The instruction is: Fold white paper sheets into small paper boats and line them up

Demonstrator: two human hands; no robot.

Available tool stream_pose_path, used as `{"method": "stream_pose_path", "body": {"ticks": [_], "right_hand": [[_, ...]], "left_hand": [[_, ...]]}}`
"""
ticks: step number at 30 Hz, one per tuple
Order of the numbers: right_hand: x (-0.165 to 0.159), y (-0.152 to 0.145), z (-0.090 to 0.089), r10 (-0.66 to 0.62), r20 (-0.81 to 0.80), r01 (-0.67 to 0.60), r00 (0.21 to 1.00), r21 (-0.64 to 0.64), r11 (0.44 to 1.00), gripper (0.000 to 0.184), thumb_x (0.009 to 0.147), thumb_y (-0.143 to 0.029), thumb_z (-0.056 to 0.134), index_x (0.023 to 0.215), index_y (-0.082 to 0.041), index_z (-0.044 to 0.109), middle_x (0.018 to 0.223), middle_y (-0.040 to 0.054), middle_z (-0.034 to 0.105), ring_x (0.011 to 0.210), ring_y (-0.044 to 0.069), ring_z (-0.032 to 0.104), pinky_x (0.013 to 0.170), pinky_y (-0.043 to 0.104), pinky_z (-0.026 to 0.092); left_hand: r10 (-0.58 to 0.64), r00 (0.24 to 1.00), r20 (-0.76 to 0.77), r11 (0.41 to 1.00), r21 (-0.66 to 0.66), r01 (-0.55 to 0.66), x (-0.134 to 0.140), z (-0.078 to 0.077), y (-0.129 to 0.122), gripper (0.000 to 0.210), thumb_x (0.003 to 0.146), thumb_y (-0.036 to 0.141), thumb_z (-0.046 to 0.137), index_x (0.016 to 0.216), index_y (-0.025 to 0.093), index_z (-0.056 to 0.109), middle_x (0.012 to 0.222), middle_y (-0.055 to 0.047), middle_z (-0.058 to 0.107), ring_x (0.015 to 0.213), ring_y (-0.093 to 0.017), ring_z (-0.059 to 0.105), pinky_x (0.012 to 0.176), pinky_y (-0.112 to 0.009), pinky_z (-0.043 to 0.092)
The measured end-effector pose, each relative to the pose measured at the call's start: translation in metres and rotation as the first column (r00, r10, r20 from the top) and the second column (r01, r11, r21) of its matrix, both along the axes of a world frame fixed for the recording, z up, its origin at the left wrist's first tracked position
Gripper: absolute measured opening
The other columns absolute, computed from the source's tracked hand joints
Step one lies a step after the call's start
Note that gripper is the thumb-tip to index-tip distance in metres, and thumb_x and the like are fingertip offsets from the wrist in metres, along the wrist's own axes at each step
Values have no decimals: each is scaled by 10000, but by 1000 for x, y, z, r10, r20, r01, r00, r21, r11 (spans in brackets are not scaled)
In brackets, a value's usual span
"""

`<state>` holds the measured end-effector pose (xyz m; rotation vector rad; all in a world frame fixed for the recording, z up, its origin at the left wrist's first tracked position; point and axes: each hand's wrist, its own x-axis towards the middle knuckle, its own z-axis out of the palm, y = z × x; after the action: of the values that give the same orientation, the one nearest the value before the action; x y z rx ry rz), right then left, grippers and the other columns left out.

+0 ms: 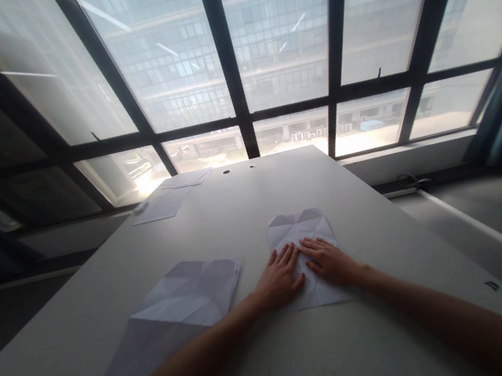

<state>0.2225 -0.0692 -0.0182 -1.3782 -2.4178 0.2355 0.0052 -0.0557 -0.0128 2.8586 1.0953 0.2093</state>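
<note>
A creased sheet of white paper (pixel 298 226) lies on the white table, right of the middle. My left hand (pixel 279 278) rests flat on its left part, fingers stretched out and pointing away from me. On the paper's right part lies my right hand (pixel 328 261), also flat with its fingers extended. The fingertips of both hands almost meet near the middle of the sheet. Part of the paper is hidden beneath the palms. To the left, partly behind my left forearm, sits a larger stack of creased white paper (pixel 177 296).
At the far left of the table (pixel 236 216) lie more flat papers (pixel 164 202). Two small round holes pierce the far edge. A small dark mark (pixel 492 285) shows near the right edge. Large dark-framed windows (pixel 273 30) stand beyond, with a cable (pixel 406 180) on the floor at right.
</note>
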Motion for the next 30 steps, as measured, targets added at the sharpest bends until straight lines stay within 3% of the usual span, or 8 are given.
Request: {"method": "stream_pose_path", "body": {"ticks": [7, 10, 13, 15, 26, 30], "right_hand": [[16, 8, -3, -310, 62, 304, 949, 89, 948, 489, 955, -243, 399, 1405, -70, 485, 1530, 196, 360, 1454, 271, 255, 1191, 471, 144], [3, -2, -1, -213, 30, 207, 977, 140, 968, 504, 957, -232, 377, 1432, -82, 452, 1552, 172, 331, 1472, 251, 202, 1201, 457, 130], [-13, -13, 1, 27, 1, -27, 1000, 86, 996, 561, 952, -239, 366, 1503, -134, 344, 1583, 112, 284, 1476, 206, 191, 1201, 418, 180], [-17, -16, 1, 91, -6, -90, 996, 40, 995, 592, 945, -225, 343, 1529, -142, 285, 1595, 97, 249, 1478, 195, 182, 1202, 415, 189], [10, 4, -9, -224, 61, 224, 973, 3, 974, 554, 968, -320, 382, 1467, -81, 397, 1554, 172, 318, 1458, 238, 253, 1189, 438, 179], [12, 7, -10, -262, 64, 262, 963, 13, 965, 555, 966, -316, 388, 1455, -56, 404, 1546, 180, 333, 1452, 242, 265, 1187, 433, 178]], "left_hand": [[18, 1000, -5, 1000, -5, -18, 1, 2, -1, 692, 973, 496, 361, 1534, 107, 244, 1602, -141, 196, 1490, -245, 150, 1204, -436, 132], [26, 1000, 11, 1000, -3, -26, 2, 2, -1, 691, 974, 501, 363, 1529, 105, 253, 1599, -148, 210, 1491, -245, 149, 1203, -438, 138], [36, 999, 37, 999, -4, -36, 3, 1, -2, 661, 980, 496, 357, 1529, 140, 262, 1595, -133, 237, 1491, -243, 146, 1200, -449, 149], [36, 998, 45, 999, -5, -35, 3, 0, -2, 652, 980, 489, 355, 1533, 158, 253, 1595, -122, 241, 1492, -239, 144, 1199, -450, 150], [41, 999, 17, 999, -21, -40, 1, -1, 2, 677, 965, 511, 364, 1527, 145, 273, 1598, -126, 228, 1490, -256, 146, 1200, -447, 137], [33, 999, 14, 999, -19, -33, 1, 0, 1, 678, 969, 508, 356, 1527, 132, 268, 1599, -134, 219, 1491, -256, 140, 1200, -450, 138]]}}
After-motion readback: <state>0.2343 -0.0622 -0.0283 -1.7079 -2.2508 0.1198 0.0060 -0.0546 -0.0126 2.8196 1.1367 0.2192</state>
